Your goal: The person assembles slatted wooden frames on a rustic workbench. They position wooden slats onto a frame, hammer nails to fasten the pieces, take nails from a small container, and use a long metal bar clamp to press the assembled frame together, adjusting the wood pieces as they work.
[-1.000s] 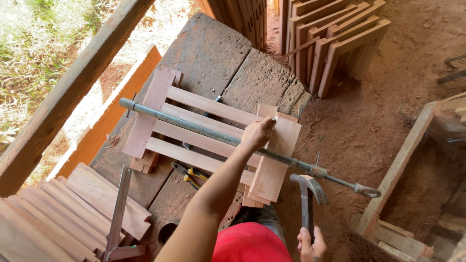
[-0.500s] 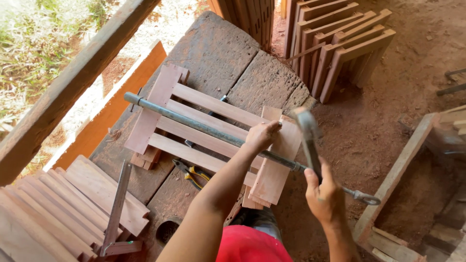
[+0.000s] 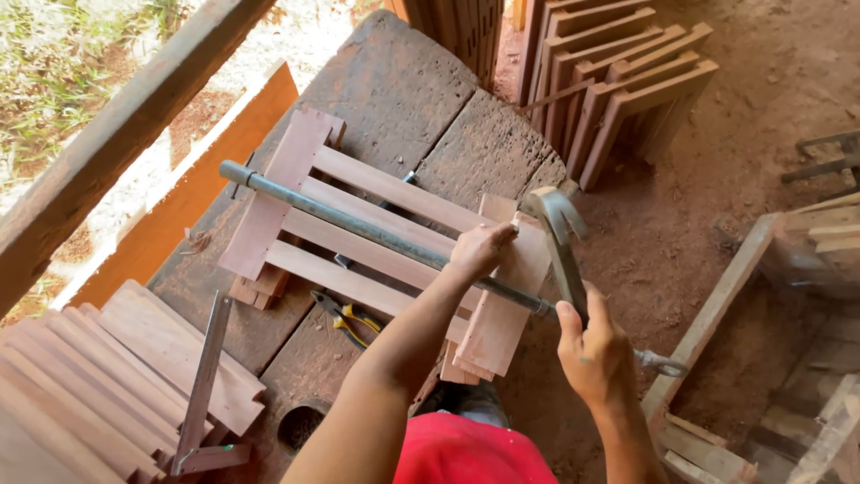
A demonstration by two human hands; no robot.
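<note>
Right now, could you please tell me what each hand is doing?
Left hand: closed, fingers pinched at the end board of the slatted reddish wooden frame; what they pinch cannot be told.
Right hand: closed, holding the grey metal claw hammer.

Open-sided carpentry workshop: dirt floor showing, cut boards stacking beside worn workbench, pliers lying.

Pale reddish-brown slatted wooden frame on a dark grey-brown table; grey metal bar clamp; dull grey hammer; yellow-handled pliers; red shirt; reddish dirt floor.
</note>
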